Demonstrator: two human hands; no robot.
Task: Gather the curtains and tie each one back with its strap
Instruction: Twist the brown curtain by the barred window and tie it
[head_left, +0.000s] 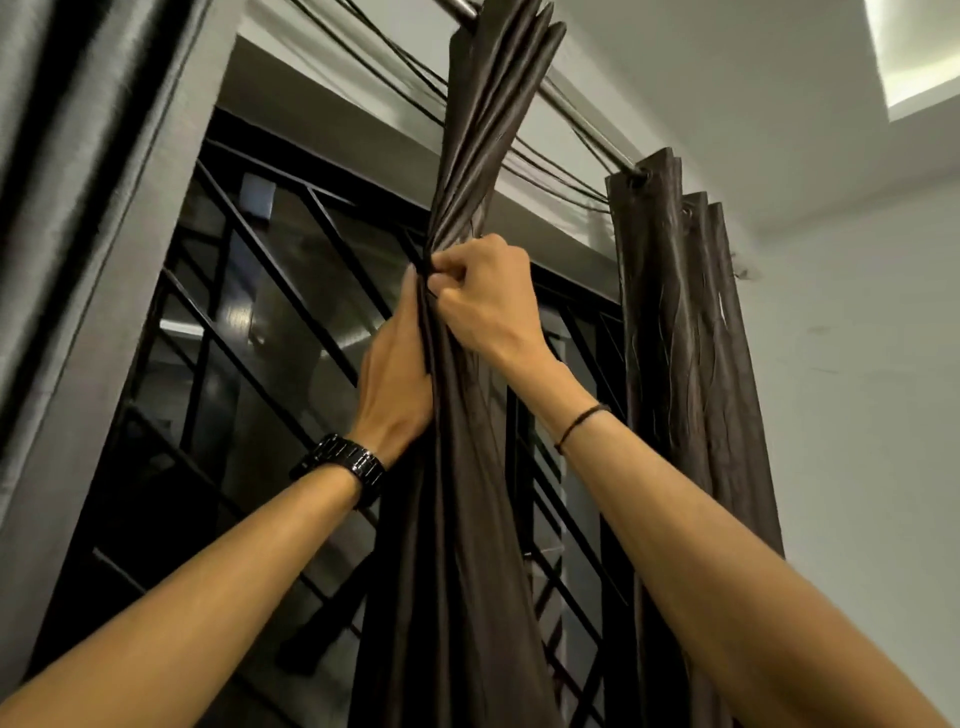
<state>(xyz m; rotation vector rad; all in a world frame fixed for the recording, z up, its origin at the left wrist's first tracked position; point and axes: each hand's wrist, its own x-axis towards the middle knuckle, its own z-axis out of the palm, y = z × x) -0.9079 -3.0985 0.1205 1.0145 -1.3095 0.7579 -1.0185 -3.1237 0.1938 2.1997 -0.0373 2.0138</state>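
One rod (584, 124): steel, slanting across the top.
Grille (249, 332): dark bars below the rod, far left.
Left hand (397, 374): well below the rod, wrapped round the bunched curtain (457, 493).
Curtain: hangs from the rod, pleats squeezed into a rope. It looks soft, smooth, probably slippery and fairly light.
Right hand (485, 299): fingers curled, pinching folds nearer the rod.
Best hold: probably the squeezed neck.
Strap: cannot tell.
Second curtain (675, 338): hangs loose at the rod's right end.

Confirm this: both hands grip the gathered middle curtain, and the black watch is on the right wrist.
Not quite. The head view shows the black watch on the left wrist. The left hand and right hand do both grip the gathered middle curtain.
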